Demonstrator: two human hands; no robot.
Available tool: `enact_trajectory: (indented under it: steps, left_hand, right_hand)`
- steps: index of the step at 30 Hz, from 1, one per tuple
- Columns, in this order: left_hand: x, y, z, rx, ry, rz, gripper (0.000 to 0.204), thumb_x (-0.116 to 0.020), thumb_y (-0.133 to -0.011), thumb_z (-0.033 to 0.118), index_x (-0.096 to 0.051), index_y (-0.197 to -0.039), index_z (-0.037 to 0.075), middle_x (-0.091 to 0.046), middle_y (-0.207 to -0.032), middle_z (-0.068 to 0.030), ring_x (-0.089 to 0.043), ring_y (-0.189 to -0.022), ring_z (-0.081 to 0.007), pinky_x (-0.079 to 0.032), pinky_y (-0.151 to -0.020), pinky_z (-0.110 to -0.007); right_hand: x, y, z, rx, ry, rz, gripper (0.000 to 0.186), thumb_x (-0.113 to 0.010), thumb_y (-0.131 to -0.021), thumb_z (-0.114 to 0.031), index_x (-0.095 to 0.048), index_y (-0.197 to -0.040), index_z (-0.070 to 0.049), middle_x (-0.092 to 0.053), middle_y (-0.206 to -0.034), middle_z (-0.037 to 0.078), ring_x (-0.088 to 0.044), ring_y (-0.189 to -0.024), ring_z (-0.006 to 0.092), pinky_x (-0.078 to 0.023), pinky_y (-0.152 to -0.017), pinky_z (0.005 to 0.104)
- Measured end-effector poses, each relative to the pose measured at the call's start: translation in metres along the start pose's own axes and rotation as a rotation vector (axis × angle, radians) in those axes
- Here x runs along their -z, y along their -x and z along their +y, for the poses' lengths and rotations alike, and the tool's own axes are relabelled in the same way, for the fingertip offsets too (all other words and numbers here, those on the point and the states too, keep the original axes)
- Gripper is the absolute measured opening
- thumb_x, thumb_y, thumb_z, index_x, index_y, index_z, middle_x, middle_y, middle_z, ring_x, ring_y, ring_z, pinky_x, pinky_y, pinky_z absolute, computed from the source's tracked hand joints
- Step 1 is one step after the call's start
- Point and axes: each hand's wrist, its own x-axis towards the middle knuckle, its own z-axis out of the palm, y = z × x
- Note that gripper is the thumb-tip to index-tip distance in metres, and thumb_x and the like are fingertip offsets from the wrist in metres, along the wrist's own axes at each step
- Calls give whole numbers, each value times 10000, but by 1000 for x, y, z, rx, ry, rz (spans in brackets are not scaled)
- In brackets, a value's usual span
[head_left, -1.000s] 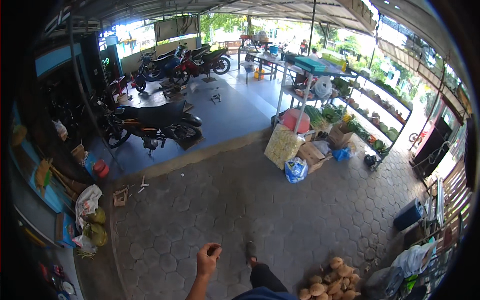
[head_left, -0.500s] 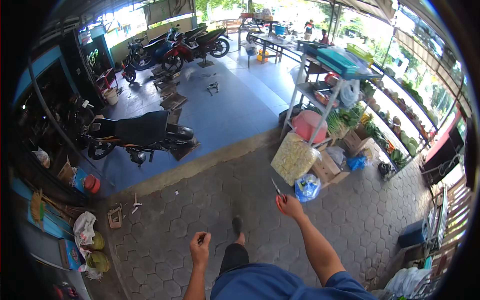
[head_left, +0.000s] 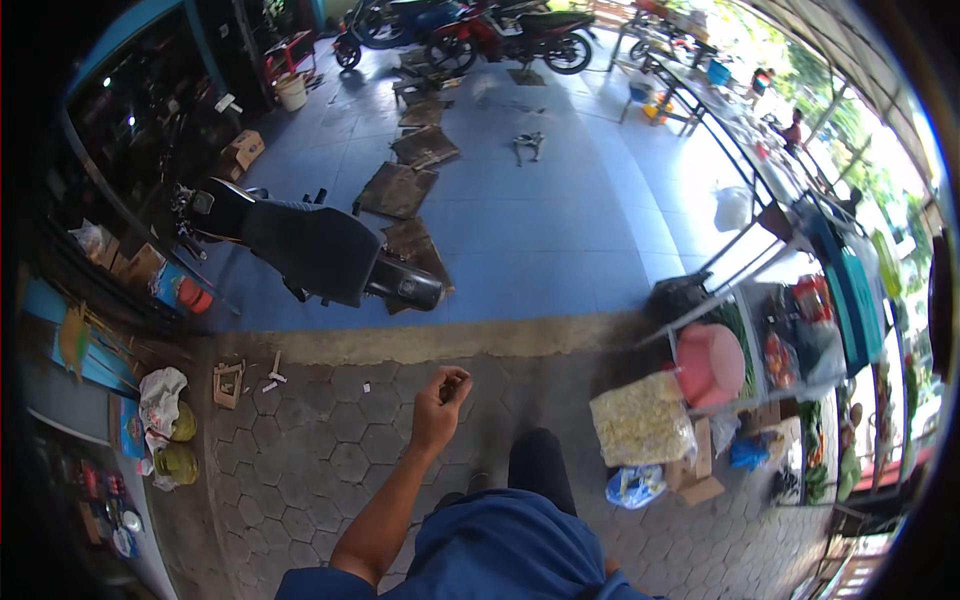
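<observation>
My left hand [head_left: 438, 412] is raised in front of me over the paving, its fingers curled closed. A small dark thing shows between the fingers, too small to name. My right hand is out of the picture; only a bit of skin shows beside the blue shirt [head_left: 510, 550] at the lower edge. The scissors with red handles are hidden from this view. Ahead of the left hand runs the raised concrete edge [head_left: 480, 343] of a blue tiled floor [head_left: 560, 250].
A motorcycle [head_left: 310, 250] stands at the left on the tiles, with flattened cardboard [head_left: 398, 188] beyond it. On the right are a pink tub [head_left: 710, 365], a bag of yellowish pieces [head_left: 645, 418], a blue plastic bag [head_left: 635, 487] and a metal rack [head_left: 750, 345]. Gas cylinders [head_left: 177, 463] sit at left.
My left hand has moved up and forward, still closed. My right hand, which held red-handled scissors, has dropped out of view. The view has turned right, and I have stepped toward the tiled floor.
</observation>
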Motion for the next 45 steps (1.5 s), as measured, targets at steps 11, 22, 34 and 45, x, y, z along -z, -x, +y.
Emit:
enact_trajectory:
  steps: [11, 22, 34, 45]
  left_hand:
    - [-91, -317, 25, 228, 143, 146, 78, -638, -943, 125, -636, -976, 55, -538, -766, 48, -468, -659, -33, -383, -591, -210]
    - [-26, -602, 20, 188, 256, 449, 140, -611, -946, 90, -669, -1047, 13, -555, -732, 44, -468, -620, -24, -365, -549, -192]
    - [212, -948, 140, -118, 593, 715, 177, -570, -984, 70, -645, -1143, 42, -548, -806, -10, -474, -553, -71, -373, -480, -238]
    - [505, -1156, 112, -242, 1192, 1081, 187, -569, -997, 145, -595, -1170, 76, -552, -842, -26, -523, -645, -117, -435, -560, -245]
  right_hand:
    - [325, -400, -224, -122, 279, -254, 599, -564, -836, -577, -726, -1033, -35, -673, -1121, 235, -640, -1087, 389, -509, -916, 460]
    - [818, -639, -866, 483, -183, 591, 526, -556, -905, -495, -661, -844, 17, -675, -814, 249, -668, -822, 434, -506, -733, 506]
    - [709, -870, -1033, 480, 343, -296, 374, -658, -851, -411, -703, -867, -40, -702, -830, 124, -682, -834, 246, -570, -686, 391]
    - [752, -958, -1519, 486, 760, -214, 462, -641, -810, -503, -745, -935, -71, -710, -901, 181, -693, -862, 303, -562, -736, 414]
